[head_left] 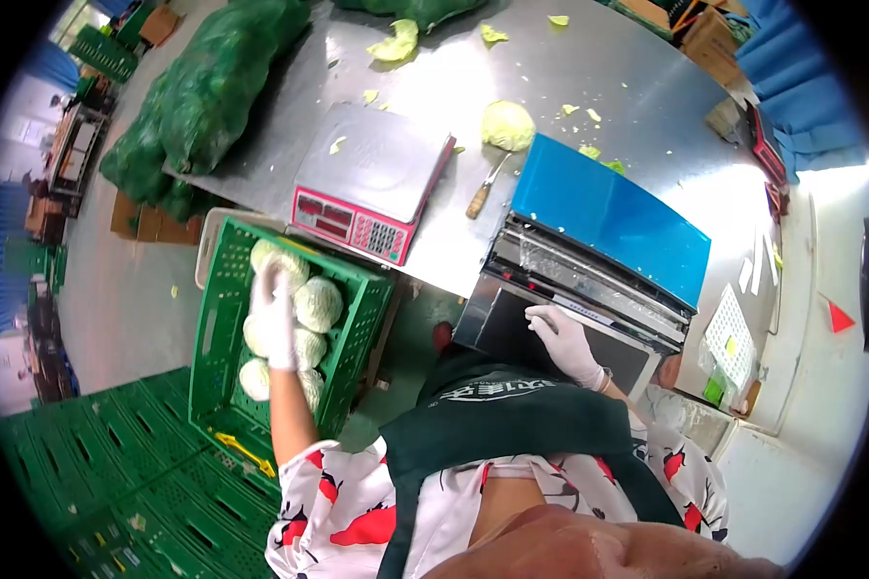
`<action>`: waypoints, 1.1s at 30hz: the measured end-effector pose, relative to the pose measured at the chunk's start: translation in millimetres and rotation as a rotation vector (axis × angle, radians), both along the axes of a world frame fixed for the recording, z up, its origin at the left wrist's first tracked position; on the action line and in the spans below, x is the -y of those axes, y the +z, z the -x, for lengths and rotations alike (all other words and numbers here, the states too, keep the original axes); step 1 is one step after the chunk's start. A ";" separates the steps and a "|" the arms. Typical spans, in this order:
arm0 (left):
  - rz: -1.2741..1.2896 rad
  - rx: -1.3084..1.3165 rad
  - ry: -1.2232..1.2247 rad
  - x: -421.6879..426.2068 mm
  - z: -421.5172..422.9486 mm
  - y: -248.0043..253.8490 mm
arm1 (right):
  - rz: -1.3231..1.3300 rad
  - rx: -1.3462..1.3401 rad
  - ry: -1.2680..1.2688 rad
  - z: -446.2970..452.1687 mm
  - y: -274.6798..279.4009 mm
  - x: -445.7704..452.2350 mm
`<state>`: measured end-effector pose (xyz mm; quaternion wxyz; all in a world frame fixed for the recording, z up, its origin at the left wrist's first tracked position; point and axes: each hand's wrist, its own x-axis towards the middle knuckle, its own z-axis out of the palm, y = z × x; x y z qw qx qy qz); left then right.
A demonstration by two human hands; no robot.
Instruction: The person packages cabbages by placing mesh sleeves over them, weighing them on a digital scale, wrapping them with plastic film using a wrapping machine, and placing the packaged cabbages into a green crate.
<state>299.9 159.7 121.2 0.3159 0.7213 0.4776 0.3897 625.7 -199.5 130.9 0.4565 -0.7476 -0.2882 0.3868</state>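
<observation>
My left hand (pixel 277 323), in a white glove, reaches into a green plastic crate (pixel 208 328) on the left. Its fingers lie against a pale green cabbage (pixel 292 265) at the far end; blur hides whether they grip it. Several more cabbages (pixel 318 304) sit below and beside the hand, seemingly in clear film. My right hand (pixel 565 343), also gloved in white, is open above the dark front plate (pixel 521 328) of a film wrapping machine (pixel 608 227) with a blue top. The right fingers point left and hold nothing I can see.
A red-and-silver scale (pixel 367 164) stands on the steel table (pixel 454 96), with a cut cabbage (pixel 508 125) and a wooden-handled knife (pixel 483 193) nearby. Loose leaves (pixel 394 42) lie around. Green net sacks (pixel 217 87) rest at the far left; stacked green crates (pixel 116 454) stand lower left.
</observation>
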 end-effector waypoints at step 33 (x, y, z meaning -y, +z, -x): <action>0.402 -0.096 -1.034 114.1 -489.7 104.8 | 1.164 0.982 -0.983 -501.8 -142.3 392.4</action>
